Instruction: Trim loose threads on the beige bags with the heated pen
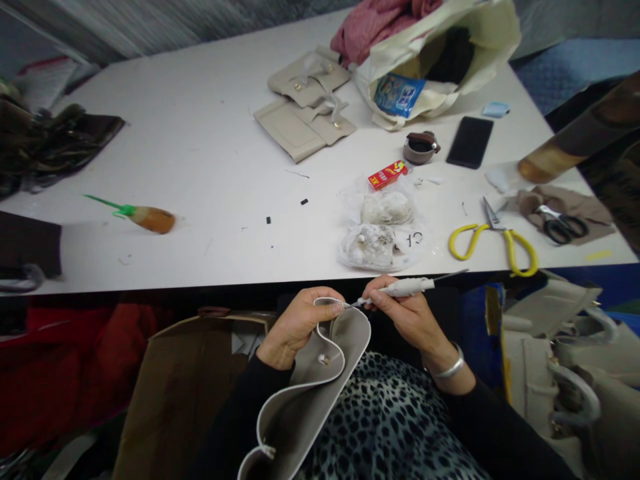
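- Two bare hands work close together just off the table's near edge: the left hand (295, 327) pinches the rim of a beige bag body (305, 410) between thumb and fingers; the right hand (405, 317) curls closed round a white-handled tool (410, 288), its thin near end at that rim.
- The beige bag body, open-mouthed and wavy, runs from the hands toward seven o'clock, over a spotted garment (385, 413).
- One o'clock, far: a cream bag (493, 30), mouth open, holding a blue packet (397, 93) and something dark.
- One o'clock, near: a clear plastic bag (383, 237) with whitish contents, hard to identify.
- Ten o'clock: a green-nozzled bottle (153, 219), on its side, amber inside.
- Two o'clock: a clear bottle (555, 153) with amber liquid low down.
- Eight o'clock: a cardboard box (175, 393).
- The white table (200, 147) bears beige flat pieces (293, 130) near twelve and yellow-handled scissors (520, 257) between two and three.
- Four o'clock, beyond: beige handbags (530, 373); nine: red cloth (100, 347).
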Motion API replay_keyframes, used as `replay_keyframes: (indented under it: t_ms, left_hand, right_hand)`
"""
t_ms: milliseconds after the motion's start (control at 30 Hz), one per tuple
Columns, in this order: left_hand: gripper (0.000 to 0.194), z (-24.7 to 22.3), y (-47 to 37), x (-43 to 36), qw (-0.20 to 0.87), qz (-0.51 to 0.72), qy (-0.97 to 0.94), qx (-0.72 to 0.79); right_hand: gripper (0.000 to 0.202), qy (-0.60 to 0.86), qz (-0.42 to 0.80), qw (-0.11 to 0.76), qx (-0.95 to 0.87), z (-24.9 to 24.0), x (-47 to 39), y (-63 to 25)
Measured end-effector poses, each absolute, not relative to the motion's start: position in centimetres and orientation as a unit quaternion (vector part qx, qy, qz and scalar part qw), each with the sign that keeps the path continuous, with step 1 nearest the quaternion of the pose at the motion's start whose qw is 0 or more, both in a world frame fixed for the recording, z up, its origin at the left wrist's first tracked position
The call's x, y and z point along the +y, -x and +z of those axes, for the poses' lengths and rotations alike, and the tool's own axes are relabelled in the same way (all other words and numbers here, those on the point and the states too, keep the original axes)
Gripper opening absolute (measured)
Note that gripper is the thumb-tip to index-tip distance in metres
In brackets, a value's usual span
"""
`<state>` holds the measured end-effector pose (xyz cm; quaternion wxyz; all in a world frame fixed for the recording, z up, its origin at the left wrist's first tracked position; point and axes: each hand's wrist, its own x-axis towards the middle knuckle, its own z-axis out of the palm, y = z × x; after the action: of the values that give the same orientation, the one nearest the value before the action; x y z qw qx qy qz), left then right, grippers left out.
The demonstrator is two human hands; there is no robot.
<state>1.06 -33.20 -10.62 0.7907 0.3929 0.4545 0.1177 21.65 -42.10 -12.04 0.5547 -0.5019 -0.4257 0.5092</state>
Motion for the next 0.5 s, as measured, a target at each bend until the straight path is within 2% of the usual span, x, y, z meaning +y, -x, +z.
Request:
replay_keyframes:
  t_ms: [500]
  left_hand:
    - [0.035,-11.1,-1.6,-33.9,0.760,0.169,-0.407,0.478]
  right_hand:
    - [0.030,0.534,0.501,0.554,-0.396,-12.9,-41.5,-20.6]
